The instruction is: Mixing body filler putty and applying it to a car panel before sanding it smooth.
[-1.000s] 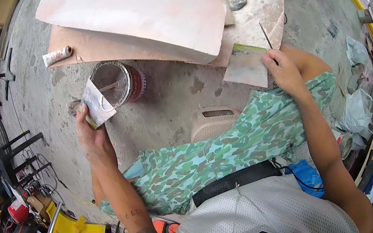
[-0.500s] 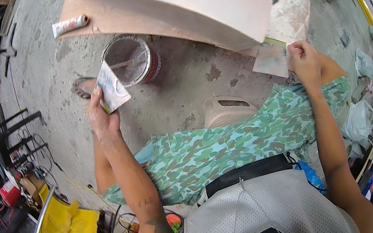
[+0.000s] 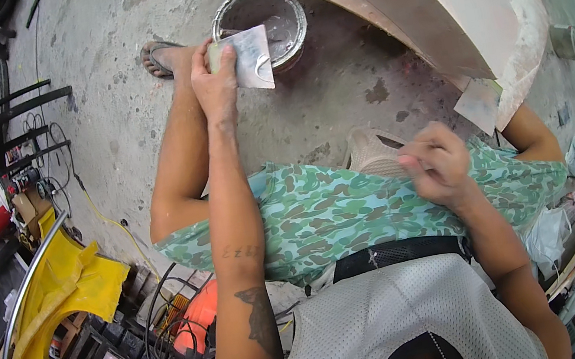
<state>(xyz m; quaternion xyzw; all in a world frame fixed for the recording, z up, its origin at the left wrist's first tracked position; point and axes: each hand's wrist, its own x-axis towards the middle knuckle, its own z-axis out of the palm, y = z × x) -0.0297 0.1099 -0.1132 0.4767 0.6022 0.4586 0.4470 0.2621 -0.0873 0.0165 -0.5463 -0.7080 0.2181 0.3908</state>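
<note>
My left hand grips a thin, flat putty spreader by its greenish edge, thumb on top. Pale filler is smeared across its face, with a curled ridge near one side. Below and behind it stands a round bucket with a crusted rim; the spreader overlaps its near left side in view. My right hand hovers over my lap, fingers curled in toward the thumb and slightly blurred; whatever they may hold is hidden. A second flat plate with a greenish edge sits by the large panel's tip, apart from my right hand.
A large, pale curved panel reaches in from the top right. Beneath my lap shows a beige plastic stool. A metal can stands at the right. Black stands, a yellow part and cables crowd the left.
My right hand has come away from the plate by the panel, moving left over my lap. My left hand, still holding the spreader, appears farther right and higher. The whole view has shifted.
</note>
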